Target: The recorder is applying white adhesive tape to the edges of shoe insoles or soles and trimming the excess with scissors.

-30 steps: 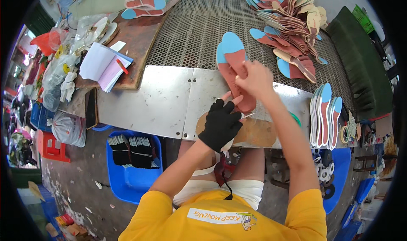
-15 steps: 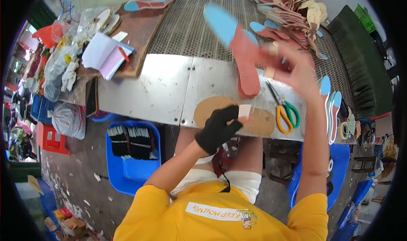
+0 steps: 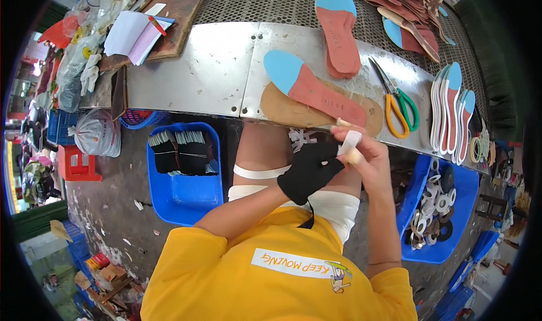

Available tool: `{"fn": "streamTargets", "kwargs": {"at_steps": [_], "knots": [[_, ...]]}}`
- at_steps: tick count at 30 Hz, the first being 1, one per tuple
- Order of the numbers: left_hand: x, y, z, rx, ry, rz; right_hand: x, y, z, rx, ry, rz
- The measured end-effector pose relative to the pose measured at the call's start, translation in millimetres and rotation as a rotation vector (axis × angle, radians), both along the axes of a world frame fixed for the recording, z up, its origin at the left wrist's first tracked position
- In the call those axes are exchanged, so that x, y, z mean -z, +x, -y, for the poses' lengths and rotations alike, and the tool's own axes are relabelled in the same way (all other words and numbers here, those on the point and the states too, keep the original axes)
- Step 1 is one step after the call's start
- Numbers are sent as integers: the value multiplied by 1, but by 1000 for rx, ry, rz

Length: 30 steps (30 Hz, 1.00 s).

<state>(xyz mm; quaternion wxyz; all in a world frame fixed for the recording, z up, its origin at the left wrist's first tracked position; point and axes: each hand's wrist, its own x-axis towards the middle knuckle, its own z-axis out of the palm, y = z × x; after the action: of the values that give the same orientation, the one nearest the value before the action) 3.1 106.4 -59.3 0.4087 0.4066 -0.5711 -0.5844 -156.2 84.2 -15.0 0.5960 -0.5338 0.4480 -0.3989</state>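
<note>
My left hand (image 3: 309,173), in a black fingerless glove, is closed on a small white strip (image 3: 350,143) just off the table's front edge. My right hand (image 3: 370,158), with pale coverings on some fingertips, meets it there, and its thumb and fingers pinch at the same strip. Just beyond my hands, a blue-and-red insole (image 3: 317,91) lies slantwise on a tan insole-shaped board (image 3: 276,105). Farther back rests a small stack of similar insoles (image 3: 340,36). To its right are scissors (image 3: 396,98) with one orange and one green handle.
White-edged insoles (image 3: 449,109) stand in a row at the table's right, near a larger insole pile (image 3: 409,16). Papers (image 3: 135,36) lie on a brown board at left. Below are a blue tub (image 3: 186,199) with dark bundles and another tub (image 3: 437,208) with tape rolls.
A blue-and-red insole that was in the air by my right hand now lies on the tan board. My right hand has drawn back to the white strip in my left. The view has shifted.
</note>
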Motion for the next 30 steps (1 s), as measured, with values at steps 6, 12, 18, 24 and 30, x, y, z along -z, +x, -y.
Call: {"fn": "streamTargets", "kwargs": {"at_steps": [6, 12, 18, 24, 30], "knots": [[2, 66, 58, -683, -267, 436, 20, -24, 8, 212, 69, 195], [-17, 90, 85, -652, -574, 698, 32, -24, 21, 237, 20, 310], [-13, 100, 125, -596, -119, 444, 5, -32, 39, 243, -120, 137], [-72, 100, 109, -494, -209, -67, -8, -54, 47, 284, -94, 25], [-98, 101, 109, -426, -285, -66, -14, -32, 40, 141, -282, -94]]}}
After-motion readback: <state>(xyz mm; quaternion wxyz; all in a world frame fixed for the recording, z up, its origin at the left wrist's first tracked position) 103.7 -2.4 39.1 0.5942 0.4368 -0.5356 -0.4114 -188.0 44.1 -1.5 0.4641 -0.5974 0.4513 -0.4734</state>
